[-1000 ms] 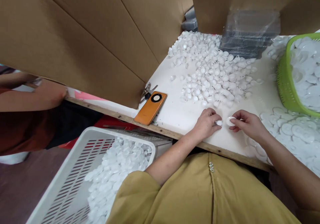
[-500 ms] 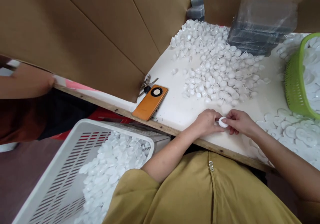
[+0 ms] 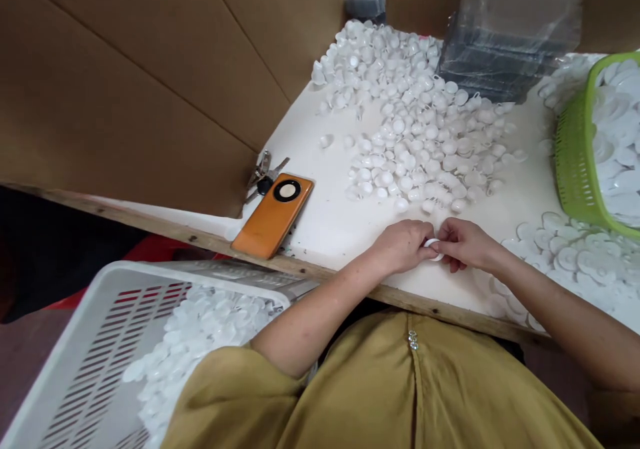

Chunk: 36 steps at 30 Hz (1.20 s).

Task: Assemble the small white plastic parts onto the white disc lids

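Between the fingertips of both hands is a small round white plastic piece (image 3: 432,243), tilted and partly covered by the fingers. My left hand (image 3: 407,245) pinches it from the left, thumb towards me. From the right, my right hand (image 3: 461,243) grips its edge with thumb and forefinger, the other fingers curled below. Both hands are just above the white tabletop, close to its front edge. Beyond them spreads a heap of small white cup-like caps with loops (image 3: 425,135). Flat white discs (image 3: 580,255) lie in a pile to the right of my right hand.
A green basket (image 3: 575,162) of white discs stands at the right. Plastic-wrapped grey blocks (image 3: 500,55) sit at the back. An orange phone (image 3: 273,219) and keys (image 3: 265,172) lie by a cardboard wall (image 3: 150,89). Below the edge, a white crate (image 3: 113,302) holds white pieces.
The round white piece has turned from face-on to nearly edge-on between my fingers. My view has shifted slightly right, and the arm at the far left has left the picture.
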Tool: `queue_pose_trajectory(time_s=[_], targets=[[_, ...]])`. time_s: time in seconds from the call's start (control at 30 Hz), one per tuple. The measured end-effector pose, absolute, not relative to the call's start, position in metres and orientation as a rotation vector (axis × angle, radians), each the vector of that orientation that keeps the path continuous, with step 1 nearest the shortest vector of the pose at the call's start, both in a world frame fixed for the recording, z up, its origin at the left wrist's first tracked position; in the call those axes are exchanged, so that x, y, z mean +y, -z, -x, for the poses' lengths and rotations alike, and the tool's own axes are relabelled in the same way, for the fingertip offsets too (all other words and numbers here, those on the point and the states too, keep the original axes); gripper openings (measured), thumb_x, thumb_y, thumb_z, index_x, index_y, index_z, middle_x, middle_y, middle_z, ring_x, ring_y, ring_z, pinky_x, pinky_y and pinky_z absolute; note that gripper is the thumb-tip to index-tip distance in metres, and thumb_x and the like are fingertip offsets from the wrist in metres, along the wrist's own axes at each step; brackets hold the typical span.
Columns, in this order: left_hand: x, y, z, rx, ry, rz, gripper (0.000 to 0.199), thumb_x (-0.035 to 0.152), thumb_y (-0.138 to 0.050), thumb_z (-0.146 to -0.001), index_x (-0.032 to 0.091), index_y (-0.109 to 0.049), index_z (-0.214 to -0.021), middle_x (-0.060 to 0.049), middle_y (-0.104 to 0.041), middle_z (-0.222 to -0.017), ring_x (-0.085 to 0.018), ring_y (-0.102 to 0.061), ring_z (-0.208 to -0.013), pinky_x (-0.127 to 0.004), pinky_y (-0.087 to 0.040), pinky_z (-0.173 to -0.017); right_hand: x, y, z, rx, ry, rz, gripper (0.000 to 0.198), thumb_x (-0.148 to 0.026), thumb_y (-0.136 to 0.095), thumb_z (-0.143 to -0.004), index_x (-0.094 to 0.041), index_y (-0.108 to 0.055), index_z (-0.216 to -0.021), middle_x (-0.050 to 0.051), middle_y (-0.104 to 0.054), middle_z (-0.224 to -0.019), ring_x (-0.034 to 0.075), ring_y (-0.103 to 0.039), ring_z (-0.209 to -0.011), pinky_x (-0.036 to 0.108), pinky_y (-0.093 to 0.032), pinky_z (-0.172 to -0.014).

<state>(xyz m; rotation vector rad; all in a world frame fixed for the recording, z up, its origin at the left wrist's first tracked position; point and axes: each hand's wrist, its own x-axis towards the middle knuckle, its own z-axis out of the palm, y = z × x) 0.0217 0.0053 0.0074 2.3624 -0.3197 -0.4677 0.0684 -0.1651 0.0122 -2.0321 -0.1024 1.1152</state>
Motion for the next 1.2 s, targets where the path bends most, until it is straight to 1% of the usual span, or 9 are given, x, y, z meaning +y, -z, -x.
queue_pose_trajectory(time_s=[0.27, 0.5, 0.57, 0.67, 0.77, 0.9, 0.97, 1.07, 1.2], targets=[[0.007, -0.013, -0.036, -0.320, 0.624, -2.386, 0.028, 0.039, -0.071, -0.073, 0.021, -0.057, -0.089, 0.000, -0.063, -0.078, -0.018, -0.057, -0.068, -0.025, -0.034, -0.056, -0.164, -0.010, -0.068, -0.095, -1.095, 2.030, 0.022, -0.021, -0.067, -0.078, -0.020, -0.045, -0.080, -0.005, -0.057, -0.049, 0.012, -0.055, -0.036, 0.016, -0.035, -0.032], [0.009, -0.014, -0.003, -0.142, 0.380, -2.307, 0.012, 0.031, -0.059, -0.078, 0.021, -0.054, -0.080, 0.003, -0.056, -0.066, -0.015, -0.052, -0.061, -0.025, -0.034, -0.057, -0.193, -0.009, -0.050, -0.313, -0.766, 1.958, 0.028, -0.046, -0.063, -0.079, -0.021, -0.052, -0.086, -0.002, -0.061, -0.065, 0.012, -0.055, -0.045, 0.022, -0.043, -0.043], [0.035, -0.027, 0.021, -0.054, 0.367, -2.275, 0.011, 0.031, -0.056, -0.078, 0.021, -0.052, -0.077, 0.003, -0.053, -0.065, -0.014, -0.050, -0.061, -0.024, -0.034, -0.058, -0.215, -0.015, -0.053, -0.298, -0.599, 2.072, 0.030, -0.049, -0.061, -0.079, -0.021, -0.055, -0.089, 0.000, -0.062, -0.070, 0.014, -0.055, -0.050, 0.026, -0.045, -0.048], [0.107, -0.049, 0.079, 0.189, 0.419, -2.329, 0.022, 0.043, -0.054, -0.077, 0.021, -0.054, -0.079, 0.002, -0.056, -0.069, -0.016, -0.052, -0.065, -0.025, -0.037, -0.061, -0.256, -0.021, -0.064, -0.284, -0.333, 2.482, 0.028, -0.047, -0.063, -0.074, -0.022, -0.058, -0.087, 0.003, -0.063, -0.074, 0.019, -0.058, -0.062, 0.031, -0.043, -0.056], [0.190, -0.058, 0.152, 0.567, 0.593, -2.443, 0.037, 0.056, -0.057, -0.070, 0.021, -0.057, -0.083, 0.000, -0.059, -0.067, -0.021, -0.055, -0.065, -0.029, -0.039, -0.060, -0.288, -0.015, -0.070, -0.330, -0.280, 2.795, 0.030, -0.047, -0.064, -0.071, -0.023, -0.061, -0.089, 0.004, -0.062, -0.077, 0.024, -0.057, -0.067, 0.033, -0.038, -0.056], [0.238, -0.056, 0.206, 1.005, 0.832, -2.553, 0.040, 0.052, -0.061, -0.061, 0.019, -0.062, -0.083, -0.005, -0.063, -0.060, -0.030, -0.062, -0.064, -0.035, -0.042, -0.063, -0.299, -0.004, -0.067, -0.433, -0.209, 2.840, 0.028, -0.049, -0.060, -0.073, -0.024, -0.059, -0.085, 0.007, -0.060, -0.088, 0.026, -0.058, -0.075, 0.034, -0.038, -0.054], [0.220, -0.055, 0.194, 1.007, 0.665, -2.631, 0.042, 0.053, -0.057, -0.068, 0.018, -0.063, -0.090, -0.007, -0.067, -0.072, -0.030, -0.064, -0.073, -0.037, -0.045, -0.068, -0.294, -0.005, -0.067, -0.465, -0.181, 2.785, 0.025, -0.048, -0.060, -0.073, -0.024, -0.058, -0.081, 0.007, -0.060, -0.088, 0.025, -0.058, -0.073, 0.034, -0.038, -0.054], [0.161, -0.052, 0.135, 0.721, 0.173, -2.671, 0.040, 0.049, -0.049, -0.080, 0.019, -0.063, -0.102, -0.008, -0.066, -0.096, -0.025, -0.062, -0.086, -0.034, -0.047, -0.078, -0.279, -0.010, -0.068, -0.423, -0.260, 2.623, 0.022, -0.046, -0.059, -0.073, -0.024, -0.054, -0.075, 0.004, -0.061, -0.073, 0.022, -0.057, -0.062, 0.033, -0.041, -0.055], [0.078, -0.033, 0.035, 0.095, -0.118, -2.588, 0.036, 0.024, -0.048, -0.085, 0.023, -0.059, -0.119, -0.008, -0.057, -0.110, -0.021, -0.055, -0.099, -0.032, -0.045, -0.088, -0.257, -0.012, -0.064, -0.260, -0.433, 2.331, 0.029, -0.049, -0.060, -0.074, -0.024, -0.059, -0.089, 0.001, -0.063, -0.073, 0.017, -0.057, -0.053, 0.032, -0.045, -0.055]])
